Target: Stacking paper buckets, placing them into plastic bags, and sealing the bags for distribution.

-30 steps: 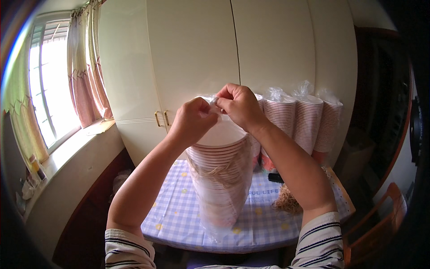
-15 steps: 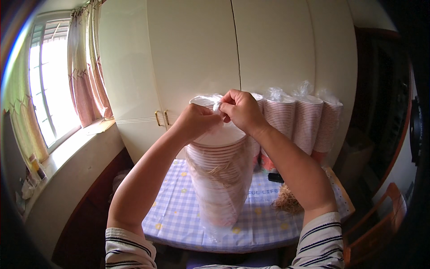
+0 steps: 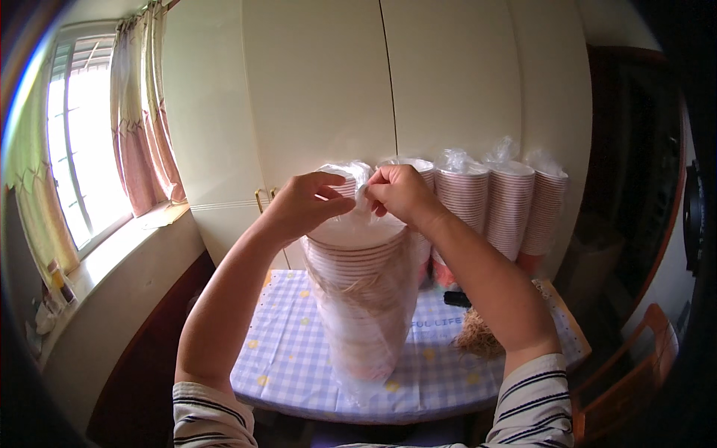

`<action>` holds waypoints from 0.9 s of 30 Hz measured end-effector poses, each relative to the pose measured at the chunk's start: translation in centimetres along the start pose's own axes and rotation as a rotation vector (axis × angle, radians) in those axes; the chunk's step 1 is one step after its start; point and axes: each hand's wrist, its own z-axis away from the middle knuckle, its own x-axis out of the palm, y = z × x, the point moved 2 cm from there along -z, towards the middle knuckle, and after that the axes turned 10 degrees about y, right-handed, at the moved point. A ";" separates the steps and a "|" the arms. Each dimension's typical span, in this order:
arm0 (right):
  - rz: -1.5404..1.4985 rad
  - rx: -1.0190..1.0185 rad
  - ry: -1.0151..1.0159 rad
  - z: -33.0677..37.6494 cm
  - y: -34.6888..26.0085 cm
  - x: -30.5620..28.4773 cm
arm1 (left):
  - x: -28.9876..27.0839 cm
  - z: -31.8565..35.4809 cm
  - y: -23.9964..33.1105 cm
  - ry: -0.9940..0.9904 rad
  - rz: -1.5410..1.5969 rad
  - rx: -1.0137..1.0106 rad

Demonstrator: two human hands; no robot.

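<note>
A tall stack of white paper tubs point(image 3: 358, 257), nested and wrapped in a clear plastic bag point(image 3: 366, 328), stands in front of me on the table. Brownish strands, like raffia, show across the upper part of the stack. Above its rim, my right hand point(image 3: 403, 196) pinches the gathered, twisted neck of the bag point(image 3: 362, 187) between thumb and fingers. On the other side of that neck, my left hand point(image 3: 310, 203) has its fingers parted, with the tips close to the plastic. Whether they touch it is hard to see.
Several more bagged stacks of tubs point(image 3: 463, 190) stand at the back right against pale cabinet doors point(image 3: 321, 89). A bundle of brown strands point(image 3: 478, 336) and a black object point(image 3: 457, 299) lie on the checked tablecloth point(image 3: 276, 358). A wooden chair point(image 3: 635, 358) is at the right.
My left hand has loosened from the bag's neck and shifted left, its fingers spreading apart. My right hand still pinches the plastic, in nearly the same place.
</note>
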 end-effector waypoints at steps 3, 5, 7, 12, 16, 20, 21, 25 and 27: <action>0.058 0.023 -0.009 0.1 0.0 -0.1 | -0.6 1.1 0.5 -0.028 -0.086 0.031; 0.071 0.030 -0.015 0.1 0.1 -0.1 | 0.0 1.8 0.8 -0.012 -0.207 0.054; 0.057 0.032 -0.023 -0.1 0.3 -0.2 | 0.9 2.3 1.3 0.025 -0.279 0.090; 0.023 0.054 -0.061 0.0 0.6 -0.2 | 1.1 2.3 1.6 0.098 -0.362 0.112; 0.083 -0.005 -0.145 0.2 -0.1 -0.5 | 0.9 2.0 1.1 0.156 -0.293 0.193; -0.068 -0.125 -0.315 0.2 -0.8 -0.3 | 0.4 2.0 0.9 0.158 -0.248 0.228; -0.018 -0.161 -0.335 0.2 -0.9 -0.4 | 0.6 2.0 0.9 0.148 -0.217 0.242; -0.031 -0.191 -0.328 -0.4 -0.1 -0.4 | 1.1 2.4 1.8 0.074 -0.184 0.312; -0.030 -0.193 -0.295 -0.6 0.5 -0.3 | 1.3 2.6 2.2 0.081 -0.230 0.343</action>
